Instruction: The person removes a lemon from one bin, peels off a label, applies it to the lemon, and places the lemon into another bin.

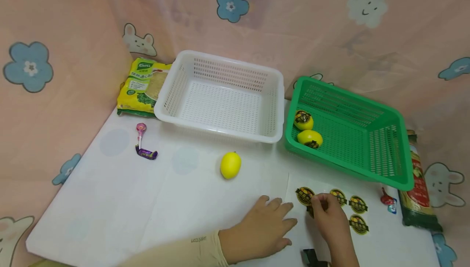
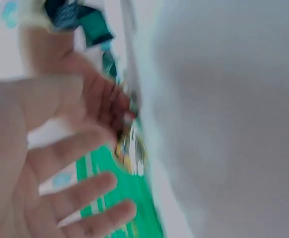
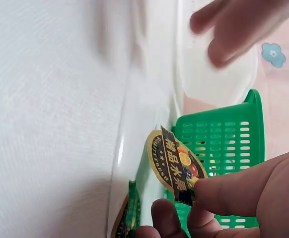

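My right hand [image 1: 332, 220] pinches an oval black-and-gold fruit sticker [image 3: 177, 163] between thumb and fingers, its printed face tilted up off the white sheet. More such stickers [image 1: 358, 204] lie on the sheet beside that hand, and another [image 3: 127, 218] shows below the fingers in the right wrist view. Palm down and fingers spread, my left hand [image 1: 262, 228] hovers to the left of the stickers and holds nothing. A plain yellow lemon [image 1: 230, 165] lies on the table ahead of it. Two lemons [image 1: 310, 138] bearing similar stickers sit inside the green basket [image 1: 352, 173].
A white basket [image 1: 220, 130] stands at the back, beside a yellow Knorr bag [image 1: 139, 87]. A lollipop [image 1: 141, 128] and a purple-wrapped candy [image 1: 147, 153] lie at left. On the right are a red-wrapped candy [image 1: 386, 197] and a red-and-green bag [image 1: 419, 189].
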`<action>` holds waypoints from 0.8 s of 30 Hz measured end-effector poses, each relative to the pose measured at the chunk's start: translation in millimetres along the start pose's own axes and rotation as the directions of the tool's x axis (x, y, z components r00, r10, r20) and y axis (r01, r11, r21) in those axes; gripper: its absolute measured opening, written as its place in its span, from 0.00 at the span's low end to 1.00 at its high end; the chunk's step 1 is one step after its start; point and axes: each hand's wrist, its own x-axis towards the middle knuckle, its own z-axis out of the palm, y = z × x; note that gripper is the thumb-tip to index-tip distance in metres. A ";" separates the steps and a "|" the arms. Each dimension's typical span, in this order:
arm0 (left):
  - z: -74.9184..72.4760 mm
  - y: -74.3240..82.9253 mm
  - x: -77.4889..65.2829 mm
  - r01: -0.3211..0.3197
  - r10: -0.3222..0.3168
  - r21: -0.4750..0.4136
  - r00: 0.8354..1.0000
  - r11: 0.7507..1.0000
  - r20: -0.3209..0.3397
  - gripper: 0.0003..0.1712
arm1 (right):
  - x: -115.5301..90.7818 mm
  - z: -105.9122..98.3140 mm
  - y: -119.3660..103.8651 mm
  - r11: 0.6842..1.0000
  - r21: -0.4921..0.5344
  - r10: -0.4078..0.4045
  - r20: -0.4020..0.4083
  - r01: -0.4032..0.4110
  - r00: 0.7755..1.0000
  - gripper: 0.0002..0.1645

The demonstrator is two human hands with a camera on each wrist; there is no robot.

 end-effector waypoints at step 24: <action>-43.0 -121.8 -47.6 0.595 -0.740 -0.617 0.672 0.516 0.029 0.35 | -2.6 15.8 -107.5 0.937 0.326 -0.205 0.213 0.129 0.955 0.18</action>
